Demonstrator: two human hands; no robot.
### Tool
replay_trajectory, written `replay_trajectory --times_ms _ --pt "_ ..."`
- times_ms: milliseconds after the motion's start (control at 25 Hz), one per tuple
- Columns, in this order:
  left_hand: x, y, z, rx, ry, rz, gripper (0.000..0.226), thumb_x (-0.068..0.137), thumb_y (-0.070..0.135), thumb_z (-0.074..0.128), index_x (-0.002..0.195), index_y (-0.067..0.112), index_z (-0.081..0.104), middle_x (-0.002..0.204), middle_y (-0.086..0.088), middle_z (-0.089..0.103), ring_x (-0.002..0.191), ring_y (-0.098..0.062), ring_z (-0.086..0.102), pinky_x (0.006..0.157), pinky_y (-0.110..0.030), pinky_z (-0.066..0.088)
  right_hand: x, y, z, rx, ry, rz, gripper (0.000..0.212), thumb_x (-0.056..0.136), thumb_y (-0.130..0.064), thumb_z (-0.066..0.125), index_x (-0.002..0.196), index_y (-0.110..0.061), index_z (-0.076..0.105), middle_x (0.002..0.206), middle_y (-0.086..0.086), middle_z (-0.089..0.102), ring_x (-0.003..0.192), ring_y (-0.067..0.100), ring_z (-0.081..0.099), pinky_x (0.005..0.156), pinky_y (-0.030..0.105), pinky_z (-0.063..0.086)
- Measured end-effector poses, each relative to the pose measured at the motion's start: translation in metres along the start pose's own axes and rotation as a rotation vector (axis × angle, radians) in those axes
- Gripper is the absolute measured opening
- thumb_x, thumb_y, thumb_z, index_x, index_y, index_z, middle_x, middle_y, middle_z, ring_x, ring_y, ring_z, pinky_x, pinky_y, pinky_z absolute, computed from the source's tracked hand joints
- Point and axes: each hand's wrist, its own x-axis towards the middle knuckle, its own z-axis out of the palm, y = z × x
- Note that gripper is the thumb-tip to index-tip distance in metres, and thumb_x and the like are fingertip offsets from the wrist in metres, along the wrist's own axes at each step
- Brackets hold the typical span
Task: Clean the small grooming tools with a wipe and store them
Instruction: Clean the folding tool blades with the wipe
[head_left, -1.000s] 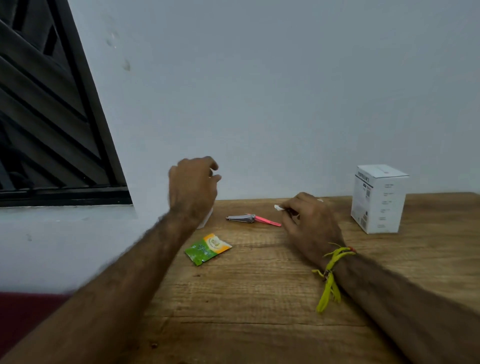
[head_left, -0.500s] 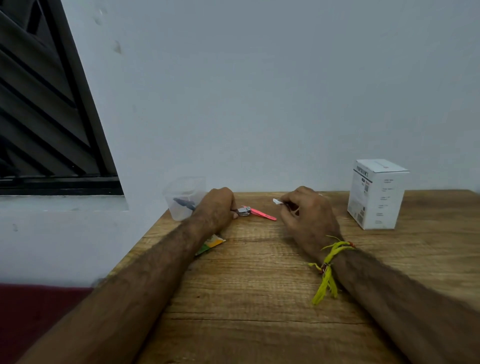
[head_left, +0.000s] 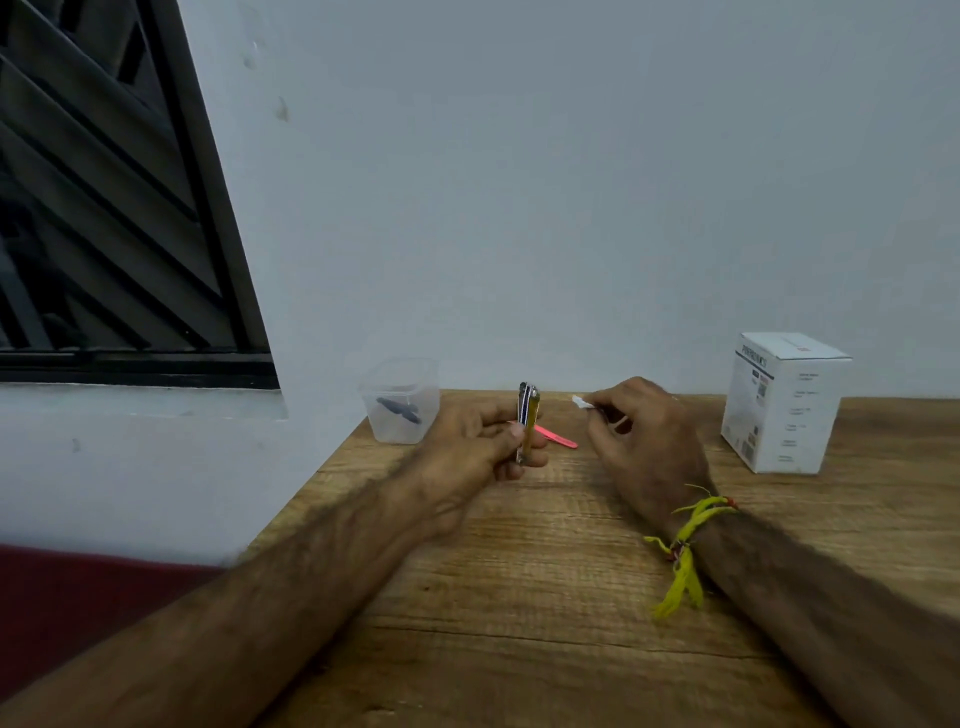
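Head view: both hands hold things above the table (head_left: 519, 597).
Left hand (head_left: 478, 447) grips an upright nail clipper (head_left: 527, 415); right hand (head_left: 644, 436) pinches a small white wipe (head_left: 581, 401), near the back edge.

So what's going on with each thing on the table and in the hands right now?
Left hand: grips the nail clipper.
Nail clipper: held upright, off the table.
Right hand: pinches the wipe.
Wipe: small white bit showing past the fingertips.
Pink tool: lying flat on the table.
Clear container: open, a dark tool inside.
White box: upright, closed.
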Motion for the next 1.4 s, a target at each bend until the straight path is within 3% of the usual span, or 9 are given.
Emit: replay_trajectory --times_ms 80,200,480,760,1000,1400 --pt "-0.006 -0.009 0.001 -0.114 -0.01 -0.011 0.02 0.101 0.001 0.05 0.118 0.0 0.062 0.099 -0.017 0.073 0.081 -0.019 0.073 0.06 -0.02 0.054 -0.003 -0.008 0.0 0.059 0.1 0.012 0.01 0.084 -0.004 0.07 0.09 -0.011 0.075 0.08 -0.002 0.064 0.072 0.011 0.06 0.064 0.037 0.054" --pt "-0.006 -0.018 -0.002 -0.089 -0.07 0.003 0.023 0.101 -0.001 0.049 0.121 -0.003 0.059 0.102 -0.019 0.072 0.085 -0.025 0.073 0.063 -0.023 0.056 -0.008 -0.024 0.004 0.118 0.177 -0.028 0.017 0.082 0.003 0.07 0.091 -0.009 0.076 0.081 -0.001 0.066 0.07 0.013 0.062 0.063 0.032 0.053" --pt "-0.007 -0.025 -0.001 -0.014 -0.168 0.064 0.028 0.091 -0.008 0.064 0.118 -0.003 0.062 0.083 -0.014 0.068 0.074 -0.02 0.072 0.071 -0.028 0.062 -0.013 -0.033 0.012 -0.037 0.04 -0.263 0.013 0.084 0.001 0.069 0.096 -0.004 0.074 0.09 0.005 0.067 0.081 0.019 0.061 0.073 0.038 0.052" --pt "-0.014 -0.024 0.0 -0.015 -0.123 0.028 0.028 0.088 -0.008 0.066 0.116 -0.003 0.061 0.086 -0.016 0.074 0.07 -0.019 0.073 0.065 -0.026 0.062 -0.018 -0.033 0.016 -0.134 -0.078 -0.354 0.019 0.087 0.004 0.063 0.104 -0.001 0.071 0.096 0.011 0.064 0.085 0.027 0.061 0.075 0.043 0.051" --pt "-0.015 -0.02 -0.001 -0.057 -0.097 0.001 0.029 0.088 -0.006 0.068 0.116 0.0 0.061 0.087 -0.016 0.075 0.074 -0.02 0.074 0.065 -0.027 0.061 -0.014 -0.036 0.011 -0.218 -0.083 -0.457 0.023 0.088 -0.006 0.055 0.102 0.002 0.07 0.093 0.014 0.063 0.082 0.03 0.061 0.073 0.04 0.05" --pt "-0.018 -0.019 -0.001 -0.08 -0.091 -0.008 0.027 0.089 -0.01 0.065 0.115 -0.005 0.059 0.076 -0.01 0.074 0.067 -0.017 0.074 0.059 -0.022 0.059 -0.017 -0.03 0.014 -0.154 -0.157 -0.39 0.017 0.086 0.0 0.061 0.1 -0.001 0.07 0.09 0.013 0.063 0.077 0.032 0.062 0.064 0.047 0.052"
